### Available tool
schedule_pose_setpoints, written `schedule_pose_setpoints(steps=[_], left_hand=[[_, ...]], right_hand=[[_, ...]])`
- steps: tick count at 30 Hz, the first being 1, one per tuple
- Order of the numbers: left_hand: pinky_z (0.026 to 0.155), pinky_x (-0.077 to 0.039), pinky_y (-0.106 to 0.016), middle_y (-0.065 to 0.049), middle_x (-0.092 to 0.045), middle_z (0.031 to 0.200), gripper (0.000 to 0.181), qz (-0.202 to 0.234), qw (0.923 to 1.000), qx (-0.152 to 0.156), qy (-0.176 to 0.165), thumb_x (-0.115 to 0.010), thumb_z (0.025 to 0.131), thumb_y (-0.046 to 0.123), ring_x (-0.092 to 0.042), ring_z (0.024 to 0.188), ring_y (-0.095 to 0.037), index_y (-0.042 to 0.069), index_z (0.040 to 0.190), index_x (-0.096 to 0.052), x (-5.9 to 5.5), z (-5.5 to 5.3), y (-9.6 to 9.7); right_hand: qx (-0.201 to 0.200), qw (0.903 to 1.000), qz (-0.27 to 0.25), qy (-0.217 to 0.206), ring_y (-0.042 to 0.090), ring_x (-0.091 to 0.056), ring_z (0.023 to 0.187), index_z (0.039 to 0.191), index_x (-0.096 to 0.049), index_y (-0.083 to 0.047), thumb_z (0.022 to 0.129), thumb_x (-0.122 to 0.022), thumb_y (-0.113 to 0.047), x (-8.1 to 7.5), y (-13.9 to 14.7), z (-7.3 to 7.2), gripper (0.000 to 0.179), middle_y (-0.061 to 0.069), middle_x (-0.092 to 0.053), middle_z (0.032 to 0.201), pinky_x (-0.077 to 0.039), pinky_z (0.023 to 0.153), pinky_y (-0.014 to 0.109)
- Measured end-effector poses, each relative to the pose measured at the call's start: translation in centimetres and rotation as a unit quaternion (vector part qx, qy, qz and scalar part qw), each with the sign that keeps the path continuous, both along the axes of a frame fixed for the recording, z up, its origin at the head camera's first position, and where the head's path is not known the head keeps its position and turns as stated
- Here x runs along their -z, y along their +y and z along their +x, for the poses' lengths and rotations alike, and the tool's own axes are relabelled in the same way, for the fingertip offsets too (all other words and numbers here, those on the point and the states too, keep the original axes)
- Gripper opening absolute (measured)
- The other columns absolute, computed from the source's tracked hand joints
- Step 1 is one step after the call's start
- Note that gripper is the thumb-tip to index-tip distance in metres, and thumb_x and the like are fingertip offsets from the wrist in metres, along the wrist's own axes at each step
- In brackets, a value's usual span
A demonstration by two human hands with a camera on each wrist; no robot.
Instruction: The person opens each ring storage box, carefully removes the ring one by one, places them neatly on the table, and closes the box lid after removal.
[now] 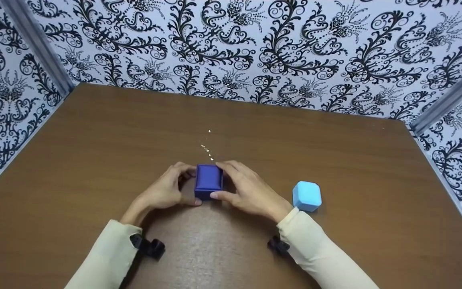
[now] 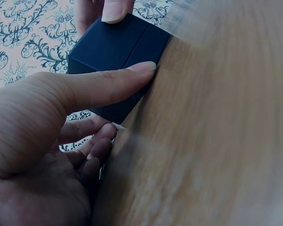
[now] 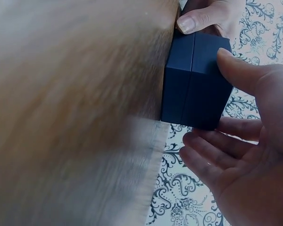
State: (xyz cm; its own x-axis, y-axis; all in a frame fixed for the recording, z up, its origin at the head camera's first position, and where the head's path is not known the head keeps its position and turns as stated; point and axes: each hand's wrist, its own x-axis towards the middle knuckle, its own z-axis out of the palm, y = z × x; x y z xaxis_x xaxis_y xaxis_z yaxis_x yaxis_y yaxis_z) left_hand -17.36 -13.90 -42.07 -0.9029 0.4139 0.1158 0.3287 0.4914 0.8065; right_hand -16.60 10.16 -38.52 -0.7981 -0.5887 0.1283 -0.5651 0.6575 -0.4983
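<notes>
In the head view, the dark blue box (image 1: 209,178) stands closed on the desk (image 1: 134,132), between the left hand (image 1: 165,189) and the right hand (image 1: 245,188), and both hands have it in their grip. Beyond it lies a line of small shiny bits (image 1: 205,149); a light blue box (image 1: 307,196) stands beside the right forearm. In the left wrist view, the left hand presses its thumb on the box's lower part. In the right wrist view, the right hand's thumb touches the upper part.

Left hand (image 1: 166,188) and right hand (image 1: 248,190) grip, facing each other.
</notes>
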Motion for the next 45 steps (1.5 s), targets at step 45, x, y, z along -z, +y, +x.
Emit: schedule_pose_setpoints(steps=[45], left_hand=[[0.088, -0.038, -0.041, -0.008, -0.053, 0.102, 0.065, 0.003, 0.9990, 0.031, 0.033, -0.088, 0.061, 0.026, -0.047, 0.097, -0.023, 0.005, 0.116, -0.059, 0.1, -0.1, -0.2]], right_hand=[[-0.007, 0.9976, -0.018, -0.067, 0.019, -0.051, 0.113, 0.135, -0.047, -0.007, 0.084, -0.066, -0.043, -1.3, -0.4, -1.2, 0.065, 0.001, -0.054, 0.123, -0.039, 0.097, 0.036]])
